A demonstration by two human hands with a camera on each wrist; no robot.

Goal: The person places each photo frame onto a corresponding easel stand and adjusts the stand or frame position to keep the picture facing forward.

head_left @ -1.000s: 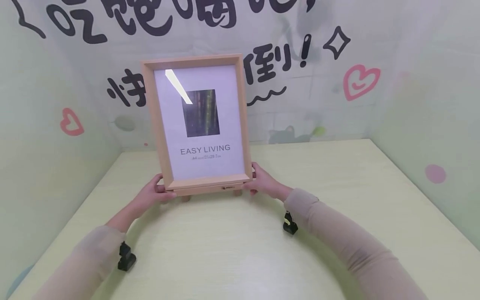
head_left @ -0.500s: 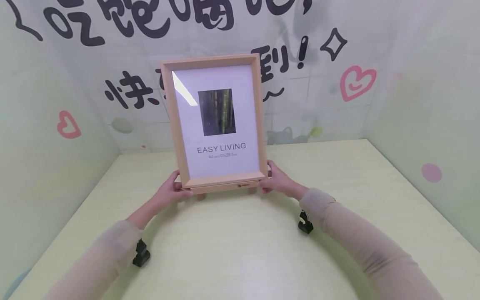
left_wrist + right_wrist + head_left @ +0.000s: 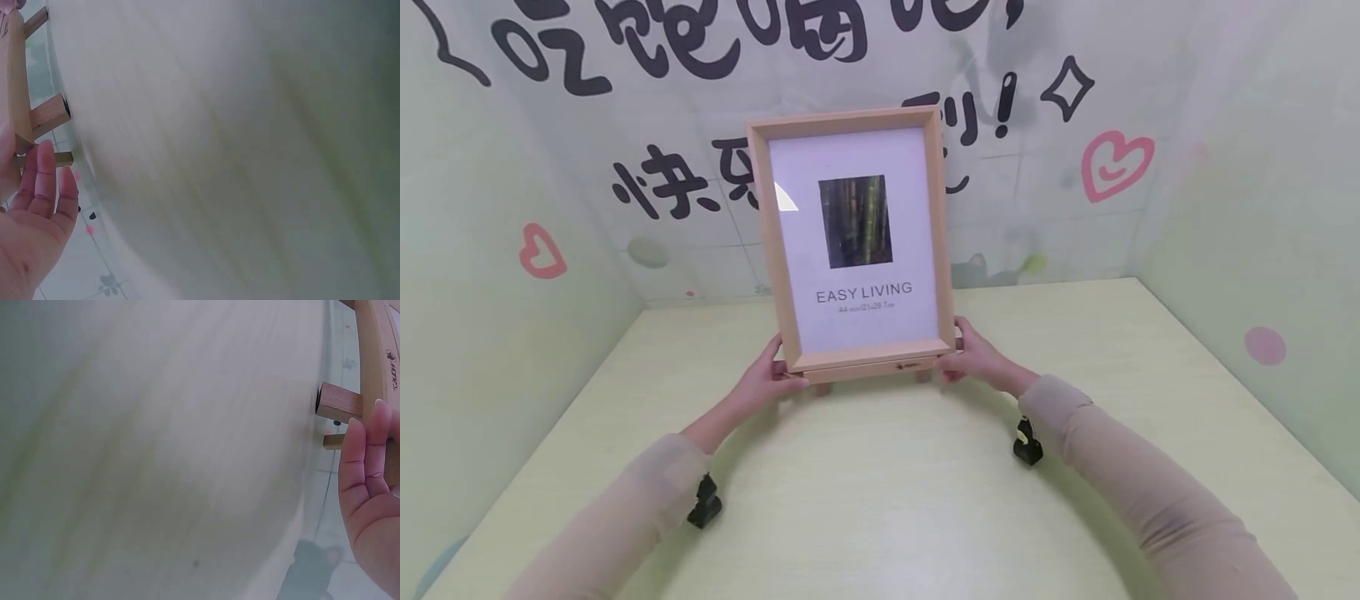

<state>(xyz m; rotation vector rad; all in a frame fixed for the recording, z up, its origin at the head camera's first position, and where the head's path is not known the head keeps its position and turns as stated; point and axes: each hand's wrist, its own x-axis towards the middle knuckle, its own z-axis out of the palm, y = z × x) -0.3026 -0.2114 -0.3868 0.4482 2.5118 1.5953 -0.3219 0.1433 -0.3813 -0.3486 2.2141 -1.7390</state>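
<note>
A light wooden picture frame point(image 3: 944, 250) with an "EASY LIVING" insert stands nearly upright, leaning slightly back, on a small wooden easel point(image 3: 865, 372). My left hand point(image 3: 764, 382) grips the left end of the easel's ledge, thumb in front, at the frame's lower corner. At the opposite end, my right hand point(image 3: 981, 358) holds the ledge the same way. The left wrist view shows the easel's short legs point(image 3: 50, 115) below the ledge beside my fingers. From the right wrist, the ledge's printed logo and a front leg point(image 3: 339, 401) appear close to my fingertips.
The pale wood-grain table point(image 3: 880, 483) spreads out in front of the easel. Behind it rises a white wall point(image 3: 1037, 217) with black lettering and pink hearts, and pale green side panels point(image 3: 1262, 208) flank the table. A black wrist-worn device hangs under each sleeve.
Both hands have shifted the easel and frame to the right along the table, from left of centre to about the middle. Their hold on the ledge stays the same.
</note>
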